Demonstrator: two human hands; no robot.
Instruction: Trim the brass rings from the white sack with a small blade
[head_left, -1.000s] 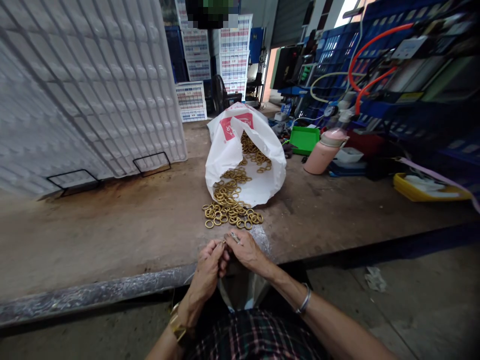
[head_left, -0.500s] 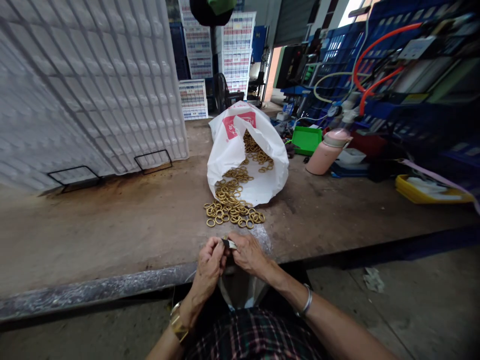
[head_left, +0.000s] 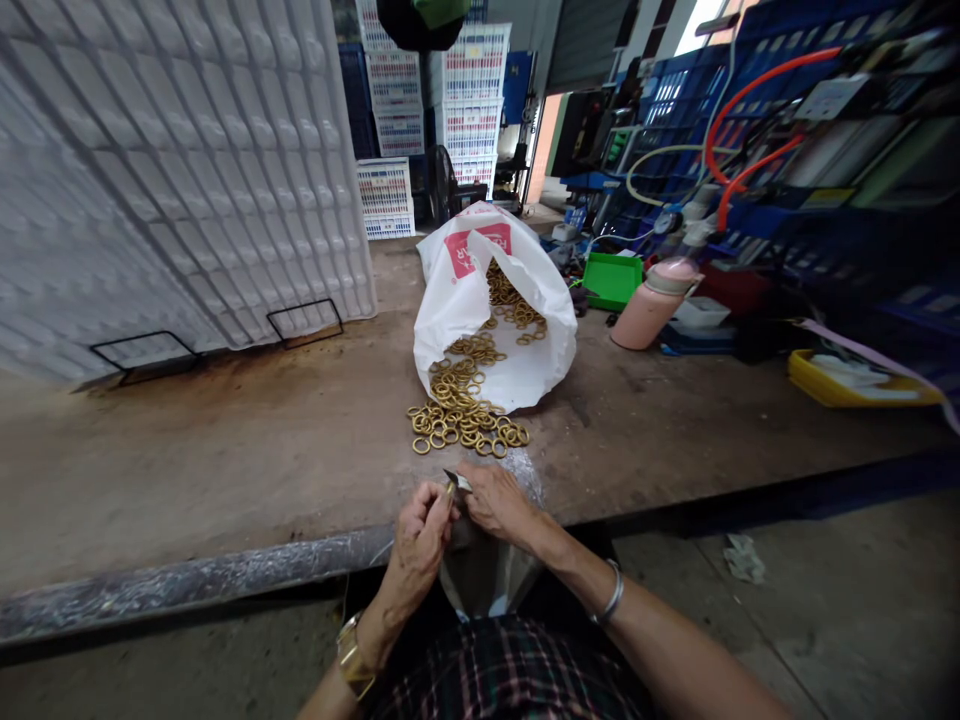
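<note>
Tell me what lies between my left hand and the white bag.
Loose gold-coloured rings by the white bag, then bare tabletop nearer your left hand, in the head view.

The left hand (head_left: 421,530) pinches a brass-coloured ring (head_left: 451,489) close to the bench's near edge, while the right hand (head_left: 499,502) grips a small dark-tipped blade (head_left: 457,480) right at it. Just beyond, loose rings (head_left: 469,425) spill from the open mouth of a white bag (head_left: 495,310) onto the brown bench (head_left: 315,440). A pink bottle (head_left: 648,312) stands right of the bag, near a green tray (head_left: 613,281).
</note>
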